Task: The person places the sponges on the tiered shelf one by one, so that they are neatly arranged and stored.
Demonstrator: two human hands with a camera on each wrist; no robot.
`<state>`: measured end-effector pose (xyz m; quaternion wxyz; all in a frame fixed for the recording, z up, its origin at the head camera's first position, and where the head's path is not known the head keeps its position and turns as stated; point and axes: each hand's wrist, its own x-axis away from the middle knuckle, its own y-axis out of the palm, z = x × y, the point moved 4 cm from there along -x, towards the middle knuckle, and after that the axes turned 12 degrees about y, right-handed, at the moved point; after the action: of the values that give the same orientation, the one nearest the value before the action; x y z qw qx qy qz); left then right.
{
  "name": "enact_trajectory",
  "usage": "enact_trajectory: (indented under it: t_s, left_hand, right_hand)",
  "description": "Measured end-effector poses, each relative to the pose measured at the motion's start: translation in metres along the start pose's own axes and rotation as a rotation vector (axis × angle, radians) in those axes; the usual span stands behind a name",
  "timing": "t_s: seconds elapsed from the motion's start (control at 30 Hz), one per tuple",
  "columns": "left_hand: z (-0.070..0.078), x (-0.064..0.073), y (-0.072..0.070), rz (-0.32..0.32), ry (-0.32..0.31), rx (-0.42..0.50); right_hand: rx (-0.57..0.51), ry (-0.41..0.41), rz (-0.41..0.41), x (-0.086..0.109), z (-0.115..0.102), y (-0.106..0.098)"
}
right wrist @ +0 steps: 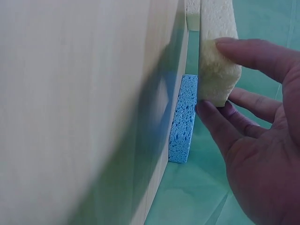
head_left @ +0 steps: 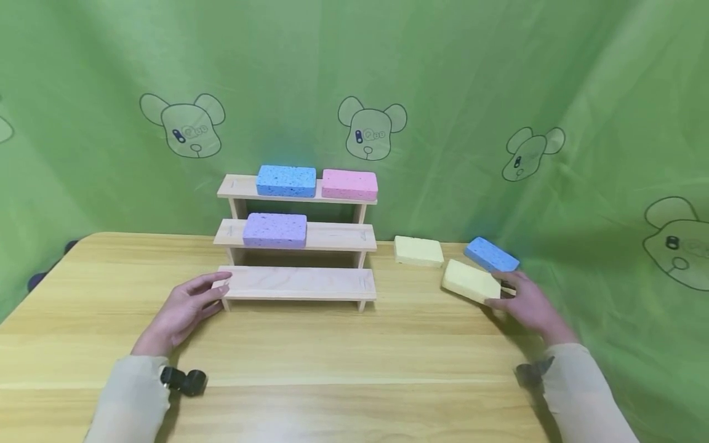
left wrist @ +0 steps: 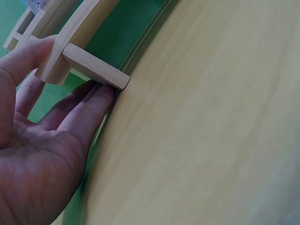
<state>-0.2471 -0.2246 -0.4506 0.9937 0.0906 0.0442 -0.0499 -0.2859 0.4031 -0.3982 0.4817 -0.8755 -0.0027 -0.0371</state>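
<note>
My right hand (head_left: 528,304) pinches a pale yellow sponge (head_left: 469,281) at its right end. In the right wrist view the thumb lies on one face of this sponge (right wrist: 218,56) and the fingertips meet its lower end, slightly off the table. My left hand (head_left: 183,311) holds the left end of the lowest step of a three-step wooden rack (head_left: 299,283). In the left wrist view, fingers reach behind the rack's leg (left wrist: 96,65). On the top step sit a blue sponge (head_left: 285,181) and a pink sponge (head_left: 349,184); a purple sponge (head_left: 275,231) lies on the middle step.
Another pale yellow sponge (head_left: 418,251) lies on the wooden table (head_left: 343,381), right of the rack. Just behind my right hand is a second blue sponge (head_left: 490,253), near the table's right edge. A green curtain (head_left: 288,74) with bear outlines hangs behind and along the right side.
</note>
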Motion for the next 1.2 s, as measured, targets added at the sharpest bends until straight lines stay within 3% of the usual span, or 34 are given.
enact_trajectory:
  t_s: [0.3,0.53,0.87,1.2]
  left_hand:
    - [0.002,0.002,0.001,-0.002,-0.009,0.011]
    - [0.005,0.004,0.002,-0.010,-0.004,0.004]
    - [0.005,0.000,0.001,-0.010,0.008,0.007]
    - [0.005,0.002,0.002,-0.016,0.003,0.012]
  right_hand:
    - [-0.013,-0.028,0.005,0.002,-0.007,0.000]
    - [-0.002,-0.074,0.012,0.008,-0.025,-0.004]
    - [-0.101,-0.171,0.041,0.002,-0.048,-0.001]
    - [-0.127,-0.178,0.047,0.006,-0.064,0.001]
